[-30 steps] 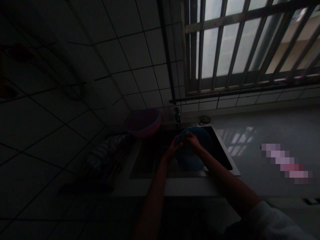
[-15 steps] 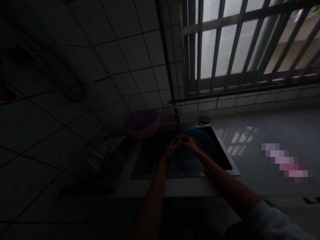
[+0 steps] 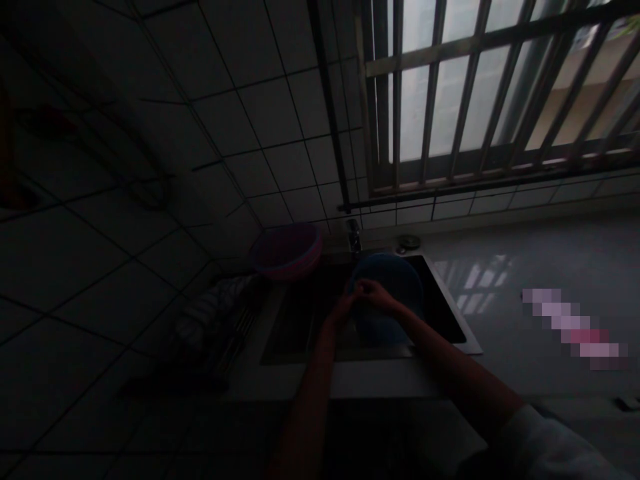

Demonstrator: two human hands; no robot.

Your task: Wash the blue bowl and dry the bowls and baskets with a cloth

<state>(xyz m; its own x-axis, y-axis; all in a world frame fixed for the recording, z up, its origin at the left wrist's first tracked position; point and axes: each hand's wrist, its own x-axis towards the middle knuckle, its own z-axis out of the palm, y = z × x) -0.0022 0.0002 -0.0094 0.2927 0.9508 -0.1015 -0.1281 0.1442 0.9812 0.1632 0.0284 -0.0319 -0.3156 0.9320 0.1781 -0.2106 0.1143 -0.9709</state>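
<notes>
A round blue basin (image 3: 400,277) stands tilted in the dark sink (image 3: 445,313). My left hand (image 3: 344,303) is closed at the basin's left rim, where a bit of blue shows beside the fingers. Right against it, my right hand (image 3: 376,295) has its fingers curled and pressed together at the same rim. Whatever lies between the right fingertips is too dark to make out. The basin's inside is in shadow, so its contents cannot be told.
Behind the sink stands a faucet (image 3: 354,237), with a round drain cover (image 3: 410,242) to its right. A pink bowl (image 3: 287,257) sits at the back left corner. Striped cloth (image 3: 213,307) lies left of the sink. White counter (image 3: 500,327) extends rightward under a barred window (image 3: 450,100).
The basin has tilted and shifted slightly left in the sink. My hands stay together at its left side, the fingers a little lower. The view has moved slightly.
</notes>
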